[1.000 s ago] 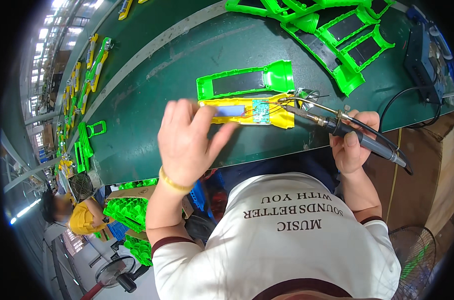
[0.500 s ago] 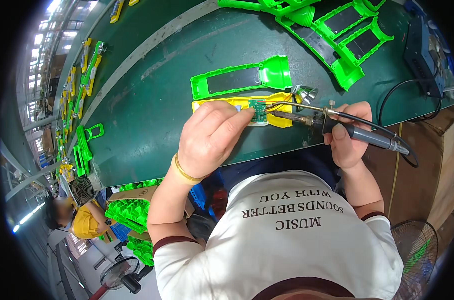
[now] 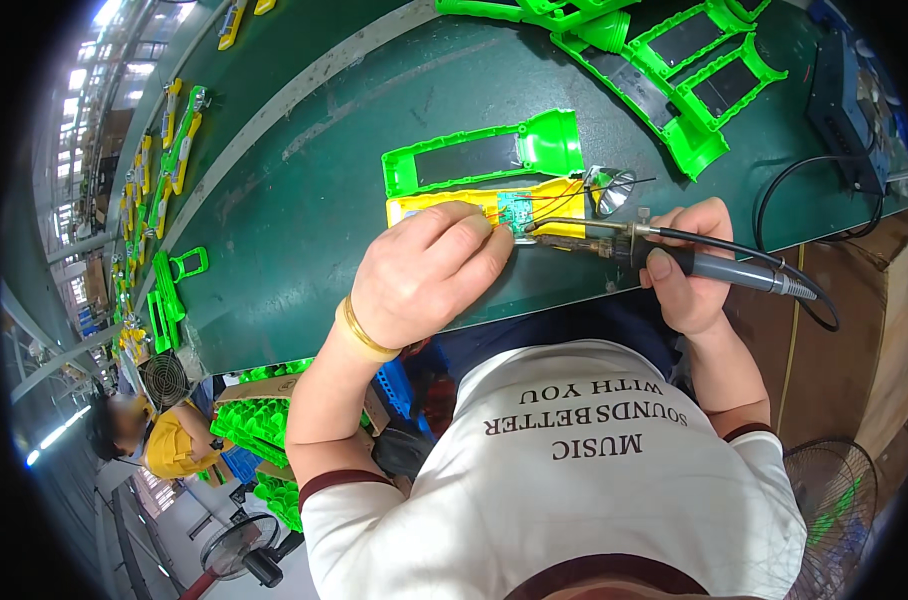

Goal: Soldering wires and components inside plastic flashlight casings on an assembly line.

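My right hand point(image 3: 696, 306) is wrapped round a soldering iron point(image 3: 736, 272) with a thin metal guide tube along it. The iron's tip reaches the near edge of a small green circuit board point(image 3: 515, 206). That board lies in a yellow flashlight half-shell point(image 3: 572, 206), with thin red and dark wires running over it. My left hand point(image 3: 424, 265) is closed over the shell's left part, fingertips by the board; what they pinch is hidden. A shiny reflector cup point(image 3: 612, 192) sits at the shell's right end. Just behind lies a green half-shell point(image 3: 554, 147) with a dark panel.
More green half-shells point(image 3: 699, 150) are heaped at the far right. A blue box-shaped unit point(image 3: 842, 115) stands at the right edge, a black cable point(image 3: 764, 205) looping near it. Green and yellow parts point(image 3: 164, 210) line the left side. A co-worker in yellow point(image 3: 179, 440) is beyond.
My left hand has drawn slightly back toward me, uncovering more of the board. The iron's tip has shifted left and nearer me, to the board's near edge. The wires lie differently.
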Tool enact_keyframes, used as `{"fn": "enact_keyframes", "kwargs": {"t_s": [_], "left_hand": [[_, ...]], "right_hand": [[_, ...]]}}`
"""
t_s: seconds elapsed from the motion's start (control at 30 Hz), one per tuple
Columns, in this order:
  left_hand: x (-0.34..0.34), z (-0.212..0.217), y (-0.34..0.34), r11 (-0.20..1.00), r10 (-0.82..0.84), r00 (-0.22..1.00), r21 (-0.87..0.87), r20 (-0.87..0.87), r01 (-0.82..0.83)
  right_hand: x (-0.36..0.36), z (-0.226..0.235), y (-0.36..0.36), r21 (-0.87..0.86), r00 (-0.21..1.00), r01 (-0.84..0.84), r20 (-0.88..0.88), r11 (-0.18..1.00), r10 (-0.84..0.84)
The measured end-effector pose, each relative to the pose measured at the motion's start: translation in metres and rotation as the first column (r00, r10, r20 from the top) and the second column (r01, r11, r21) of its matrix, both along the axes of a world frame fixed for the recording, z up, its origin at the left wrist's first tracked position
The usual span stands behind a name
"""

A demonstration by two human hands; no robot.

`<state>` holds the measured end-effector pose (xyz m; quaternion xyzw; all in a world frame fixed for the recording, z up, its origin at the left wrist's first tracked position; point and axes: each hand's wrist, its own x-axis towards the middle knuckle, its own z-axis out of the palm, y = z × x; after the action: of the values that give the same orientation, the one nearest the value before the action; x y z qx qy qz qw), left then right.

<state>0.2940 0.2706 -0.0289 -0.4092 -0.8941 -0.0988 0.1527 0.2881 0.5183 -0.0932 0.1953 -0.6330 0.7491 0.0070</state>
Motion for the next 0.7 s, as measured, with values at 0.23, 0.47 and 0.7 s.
{"fn": "enact_keyframes", "kwargs": {"t_s": [0.23, 0.47, 0.7], "left_hand": [[0.0010, 0.0016, 0.0008, 1.000, 0.011, 1.000, -0.025, 0.000, -0.011], [0.0028, 0.0020, -0.0006, 1.000, 0.005, 1.000, -0.022, 0.009, -0.004], [0.0031, 0.0075, 0.0007, 0.991, 0.076, 0.986, 0.094, 0.149, -0.091]], "right_hand": [[0.0023, 0.0040, -0.0014, 0.017, 0.994, 0.012, 0.109, 1.000, -0.014], [0.0041, 0.0103, -0.0026, -0.225, 0.982, 0.118, 0.172, 0.967, -0.080], [0.0022, 0.0064, 0.0046, -0.400, 0.948, 0.306, 0.206, 0.864, -0.241]]}}
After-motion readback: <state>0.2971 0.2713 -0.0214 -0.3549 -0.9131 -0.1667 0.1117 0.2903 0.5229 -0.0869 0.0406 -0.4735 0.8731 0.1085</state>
